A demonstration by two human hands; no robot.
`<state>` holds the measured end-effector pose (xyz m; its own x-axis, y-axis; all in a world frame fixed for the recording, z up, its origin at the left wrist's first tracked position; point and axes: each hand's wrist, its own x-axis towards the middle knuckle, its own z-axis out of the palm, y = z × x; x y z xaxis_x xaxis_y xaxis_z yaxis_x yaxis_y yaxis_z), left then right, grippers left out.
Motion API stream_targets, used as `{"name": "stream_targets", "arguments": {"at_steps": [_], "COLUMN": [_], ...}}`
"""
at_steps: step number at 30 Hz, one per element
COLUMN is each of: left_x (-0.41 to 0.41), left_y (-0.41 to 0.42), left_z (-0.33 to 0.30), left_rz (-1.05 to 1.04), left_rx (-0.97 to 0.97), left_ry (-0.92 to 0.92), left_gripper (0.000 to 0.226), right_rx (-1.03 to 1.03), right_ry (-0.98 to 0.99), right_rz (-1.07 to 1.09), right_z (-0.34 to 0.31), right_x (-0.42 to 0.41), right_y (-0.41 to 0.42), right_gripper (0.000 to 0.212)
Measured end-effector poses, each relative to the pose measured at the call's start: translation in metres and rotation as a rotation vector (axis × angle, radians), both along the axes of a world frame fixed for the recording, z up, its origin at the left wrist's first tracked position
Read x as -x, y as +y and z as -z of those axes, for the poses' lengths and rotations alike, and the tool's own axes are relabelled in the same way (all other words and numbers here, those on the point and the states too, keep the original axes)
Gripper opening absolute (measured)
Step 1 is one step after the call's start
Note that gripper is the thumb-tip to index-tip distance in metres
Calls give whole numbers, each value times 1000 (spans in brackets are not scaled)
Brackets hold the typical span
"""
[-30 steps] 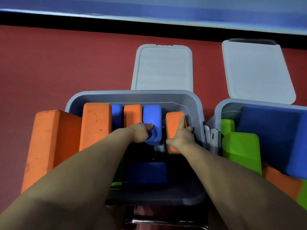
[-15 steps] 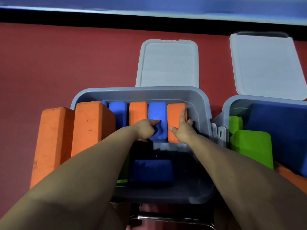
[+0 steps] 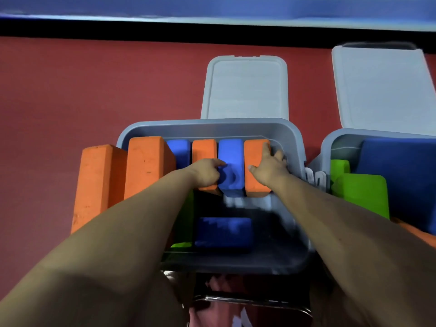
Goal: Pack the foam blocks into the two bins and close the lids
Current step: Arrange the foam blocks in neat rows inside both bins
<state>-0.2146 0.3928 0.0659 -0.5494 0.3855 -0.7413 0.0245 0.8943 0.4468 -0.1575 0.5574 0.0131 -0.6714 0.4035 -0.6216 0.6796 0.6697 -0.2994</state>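
Packing under way, not finished. Grey plastic bin, centre (image 3: 286, 138): row of upright orange and blue foam blocks along far wall. Left hand (image 3: 206, 172) fingers curled onto blue foam block (image 3: 231, 161); right hand (image 3: 269, 166) spread flat, pressing end orange foam block (image 3: 253, 159).

Near half of that bin: flat blue block (image 3: 224, 232), room left. Big orange foam slab (image 3: 99, 182) outside its left wall. Right-hand grey bin (image 3: 330, 142) holds green and dark-blue blocks. Both translucent lids (image 3: 245, 88) lie open beyond the bins.

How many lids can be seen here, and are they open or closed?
2, both open. One lid lies behind the left bin; the other lid lies behind the right bin.
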Motion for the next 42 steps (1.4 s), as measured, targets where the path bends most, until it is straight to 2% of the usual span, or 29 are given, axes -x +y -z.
{"name": "stream_targets", "arguments": {"at_steps": [4,7,9,13,17,22,27,31,35,37,42], "left_x": [-7,-24,-39,-65,-85,-102,-78,-56,-48,-46,-42], "left_y": [-11,-23,-35,-68,-91,-95,-79,-85,-89,-90,-88], "left_z": [-28,-56,-74,-93,-114,-120,-131,-122,-110,-108,-116], "left_rz": [-21,-158,-279,-373,-492,-566,-351,-343,-333,-318,-339], "left_rx": [-48,-184,-279,-300,-351,-372,-461,-381,-283,-250,-267], "left_ry": [79,117,96,32,43,-9,0,-7,17,28,84], "left_gripper": [48,42,32,25,24,11,23,17,29,37,44], "right_rx": [-151,-54,40,83,28,-73,-167,-277,-296,-281,-152], "right_ry": [217,341,226,-72,-115,-129,-121,-88,-76,-54,-49], "right_rz": [-284,-333,-385,-639,-763,-655,-547,-514,-543,-462,-80], "right_z": [-29,-44,-45,-25,-10,1,6,13,9,3,-16], "right_x": [-8,-17,-28,-66,-92,-110,-110,-109,-106,-104,-96], "right_y": [-27,-64,-88,-119,-123,-131,-149,-151,-145,-141,-131], "right_gripper": [49,40,45,60,64,82,86,72,91,97,102]}}
